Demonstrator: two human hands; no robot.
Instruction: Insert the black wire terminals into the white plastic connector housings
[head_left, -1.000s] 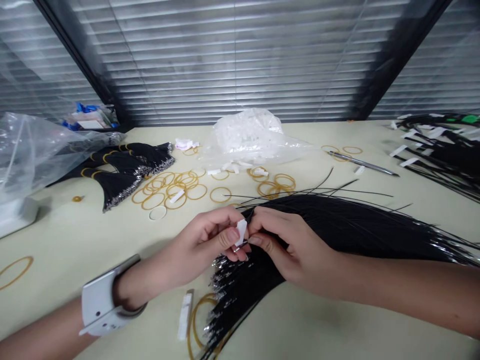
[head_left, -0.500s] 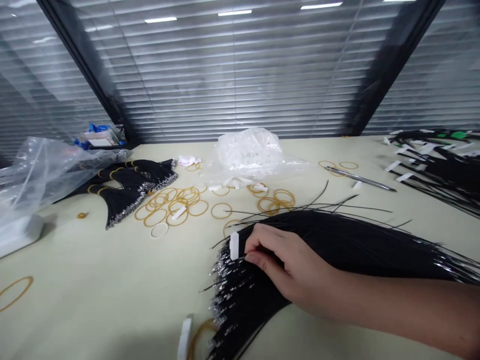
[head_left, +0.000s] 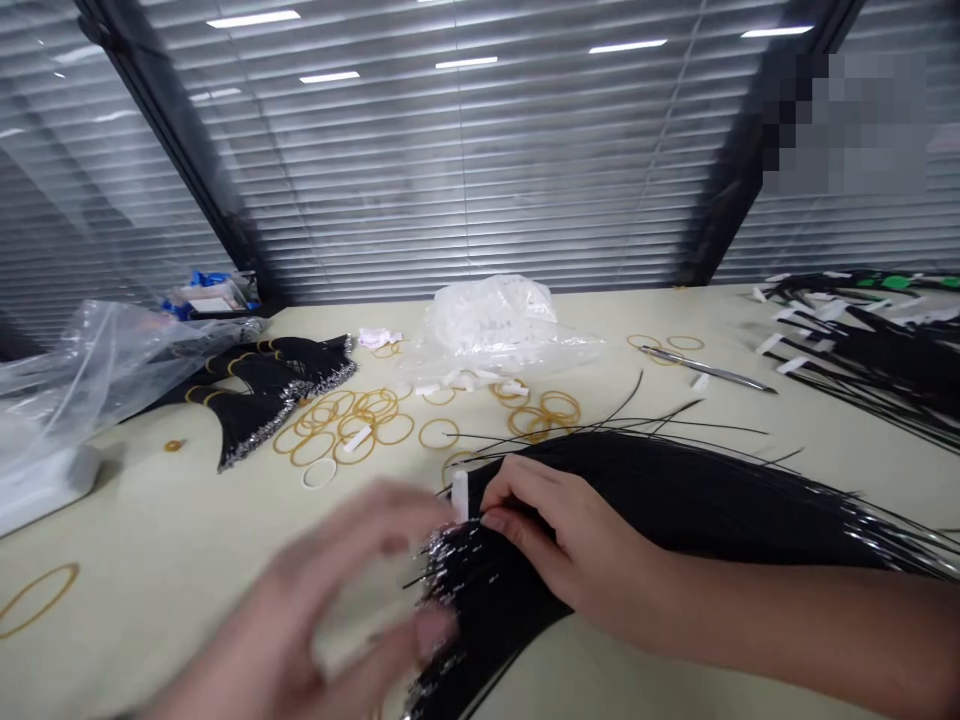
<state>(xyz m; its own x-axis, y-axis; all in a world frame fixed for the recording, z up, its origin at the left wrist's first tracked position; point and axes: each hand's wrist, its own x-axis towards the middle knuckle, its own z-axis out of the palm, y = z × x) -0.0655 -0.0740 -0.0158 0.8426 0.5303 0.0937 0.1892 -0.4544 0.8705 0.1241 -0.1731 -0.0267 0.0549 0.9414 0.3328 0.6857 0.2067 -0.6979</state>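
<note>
Black wire bundle (head_left: 675, 495) lies across the table (head_left: 150, 560) from six to three o'clock, a light, limp, slippery sheaf best taken by its middle, sparing the fragile-looking metal-tipped ends (head_left: 442, 565). Right hand (head_left: 581, 550) rests on it at five o'clock, fingers (head_left: 517, 490) pressed together on strands just beside a white tag (head_left: 460, 496); the blurred left hand (head_left: 315, 610) sits at seven o'clock, its finger state impossible to tell.
</note>
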